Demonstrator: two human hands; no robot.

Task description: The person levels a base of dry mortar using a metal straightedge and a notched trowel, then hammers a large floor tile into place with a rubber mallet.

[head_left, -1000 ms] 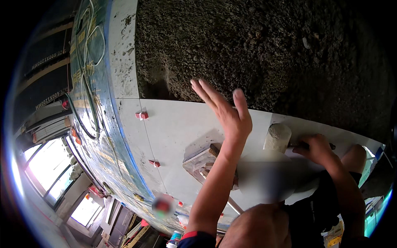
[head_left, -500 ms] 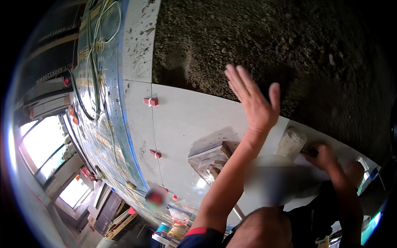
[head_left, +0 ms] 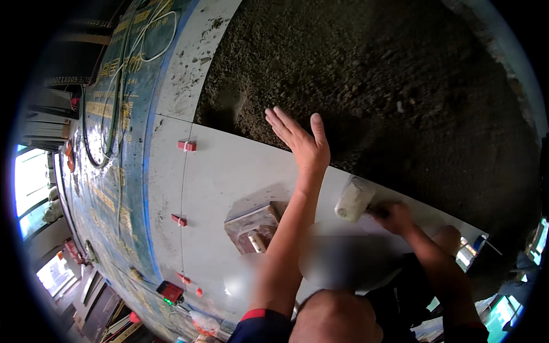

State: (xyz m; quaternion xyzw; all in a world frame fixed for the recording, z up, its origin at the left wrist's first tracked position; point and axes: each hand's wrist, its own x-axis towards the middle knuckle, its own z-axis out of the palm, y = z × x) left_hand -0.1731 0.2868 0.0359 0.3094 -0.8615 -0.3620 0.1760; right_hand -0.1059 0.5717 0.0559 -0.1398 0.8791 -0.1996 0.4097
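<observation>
**Flat hand on the tile, mallet in the other**

The left hand (head_left: 302,143) is spread wide, fingers straight and close together, thumb set apart. Its grip holds nothing: the palm faces down over the far edge of the large pale tile (head_left: 229,171), and the fingertips reach past that edge over the dark, coarse mortar bed (head_left: 372,74). Whether the palm presses on the tile or hovers just above it cannot be told.

The right hand (head_left: 394,216) is closed around the handle of a rubber mallet (head_left: 354,199). The grip is tight on the handle, fingers curled all round it. The mallet's pale head stands just beside the same far edge of the tile, near the left wrist; whether the head touches the tile cannot be told.

Between the two forearms, nearer the person, a trowel (head_left: 254,226) with a square, mortar-stained blade lies flat on the tile, partly hidden by the left forearm.

Along the tile's left edge, in the joint to the neighbouring tile (head_left: 171,91), sit small red spacer clips (head_left: 187,145), one near the far corner and one further down (head_left: 179,220). Beyond them a blue sheet (head_left: 114,143) with a looped white cable (head_left: 137,40) covers the floor. A small dark device (head_left: 170,291) lies near the tile's near left corner.
</observation>
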